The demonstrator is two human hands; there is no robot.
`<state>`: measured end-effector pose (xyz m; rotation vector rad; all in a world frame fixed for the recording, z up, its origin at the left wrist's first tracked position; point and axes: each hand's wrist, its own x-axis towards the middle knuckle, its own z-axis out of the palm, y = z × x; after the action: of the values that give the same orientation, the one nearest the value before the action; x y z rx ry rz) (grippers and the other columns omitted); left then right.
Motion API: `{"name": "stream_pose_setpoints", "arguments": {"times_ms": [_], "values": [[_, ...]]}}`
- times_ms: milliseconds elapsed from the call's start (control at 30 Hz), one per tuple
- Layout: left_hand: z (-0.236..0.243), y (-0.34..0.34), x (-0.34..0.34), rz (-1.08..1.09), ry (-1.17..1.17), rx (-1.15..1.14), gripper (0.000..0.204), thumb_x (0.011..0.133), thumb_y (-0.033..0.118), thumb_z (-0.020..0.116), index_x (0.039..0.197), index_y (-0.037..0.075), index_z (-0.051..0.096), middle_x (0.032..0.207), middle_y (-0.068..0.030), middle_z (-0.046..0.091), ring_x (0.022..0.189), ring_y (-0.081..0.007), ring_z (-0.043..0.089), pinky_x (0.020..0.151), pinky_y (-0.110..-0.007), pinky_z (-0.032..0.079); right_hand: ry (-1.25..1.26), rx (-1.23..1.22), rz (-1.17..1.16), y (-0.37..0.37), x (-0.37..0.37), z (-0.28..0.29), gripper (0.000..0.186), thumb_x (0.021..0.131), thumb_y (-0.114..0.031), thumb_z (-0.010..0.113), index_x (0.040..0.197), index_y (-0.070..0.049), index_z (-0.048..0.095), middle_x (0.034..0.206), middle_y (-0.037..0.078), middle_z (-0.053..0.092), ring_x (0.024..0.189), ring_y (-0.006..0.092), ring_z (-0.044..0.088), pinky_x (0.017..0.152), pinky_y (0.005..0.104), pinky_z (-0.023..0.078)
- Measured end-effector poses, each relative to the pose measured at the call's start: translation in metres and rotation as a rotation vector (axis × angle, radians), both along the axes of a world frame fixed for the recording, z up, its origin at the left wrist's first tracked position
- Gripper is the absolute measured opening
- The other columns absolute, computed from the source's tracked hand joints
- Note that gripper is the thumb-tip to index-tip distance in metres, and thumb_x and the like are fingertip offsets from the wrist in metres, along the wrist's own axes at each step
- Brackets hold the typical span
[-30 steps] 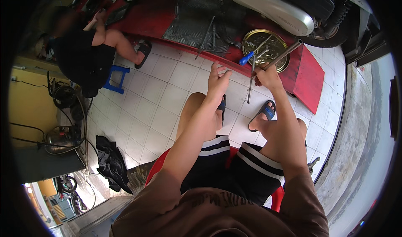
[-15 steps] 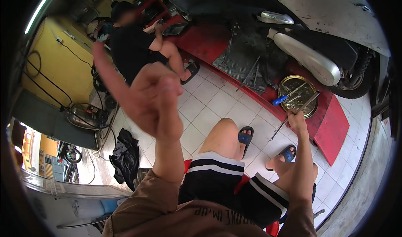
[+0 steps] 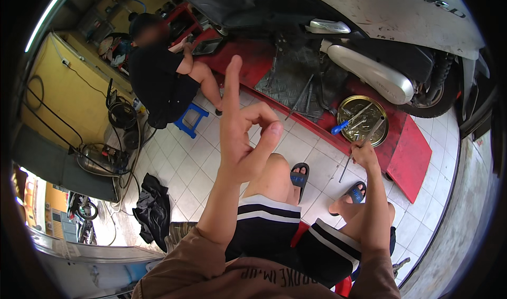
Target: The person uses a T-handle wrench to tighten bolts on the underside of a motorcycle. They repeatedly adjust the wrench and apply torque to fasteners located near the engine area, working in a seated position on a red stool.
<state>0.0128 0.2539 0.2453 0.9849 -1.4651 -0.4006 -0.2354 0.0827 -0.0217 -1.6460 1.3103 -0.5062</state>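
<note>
My left hand [image 3: 245, 140] is raised in the middle of the picture, index finger stretched up, thumb apart and the other fingers loosely bent; I see nothing in it. My right hand [image 3: 364, 153] grips a metal tube [image 3: 376, 127], with a thin metal rod [image 3: 344, 173] hanging below it. The tube reaches over a round gold-coloured tray [image 3: 384, 114], where a blue-handled screwdriver [image 3: 339, 127] and other metal tools lie.
A scooter [image 3: 369, 72] stands on a red lift platform [image 3: 409, 172] holding tools. A co-worker [image 3: 158, 77] sits by a blue stool [image 3: 191, 119] at upper left. A black cloth [image 3: 151, 209] lies lower left, near hoses and a tank [image 3: 95, 159].
My left hand rose close to the camera with the index finger extended, then drew slightly back. The view shifted to show more scooter. My right hand keeps its grip on the tube.
</note>
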Motion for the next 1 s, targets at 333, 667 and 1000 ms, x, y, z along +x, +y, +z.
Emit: {"name": "stream_pose_setpoints", "arguments": {"times_ms": [333,667,1000], "values": [[-0.034,-0.028,0.01,-0.044,0.212,0.285,0.081,0.091,0.001,0.056,0.153,0.01,0.006,0.074,-0.0037,0.055,0.06,-0.0058,0.047,0.053,-0.019,0.039,0.129,0.042,0.056,-0.001,-0.001,-0.009,0.026,0.081,-0.019,0.05,0.074,-0.006,0.07,0.053,0.01,0.06,0.051,0.0188,0.064,0.057,0.0327,0.051],[-0.022,-0.011,0.008,0.193,0.026,-0.045,0.08,0.087,-0.001,0.056,0.151,0.0,0.008,0.068,-0.0025,0.055,0.058,-0.0054,0.046,0.054,-0.019,0.038,0.138,0.033,0.067,0.001,-0.001,-0.005,0.026,0.081,-0.017,0.049,0.073,-0.004,0.071,0.051,0.009,0.058,0.048,0.0184,0.063,0.053,0.0326,0.05],[-0.032,-0.014,-0.011,-0.002,-0.029,0.205,0.059,0.084,0.0,0.058,0.14,0.001,0.041,0.066,-0.0016,0.058,0.058,-0.0053,0.048,0.056,-0.021,0.04,0.118,0.15,0.1,-0.002,0.001,-0.01,0.023,0.078,-0.012,0.049,0.074,0.0,0.068,0.052,0.01,0.057,0.046,0.0177,0.061,0.048,0.0313,0.048]]}}
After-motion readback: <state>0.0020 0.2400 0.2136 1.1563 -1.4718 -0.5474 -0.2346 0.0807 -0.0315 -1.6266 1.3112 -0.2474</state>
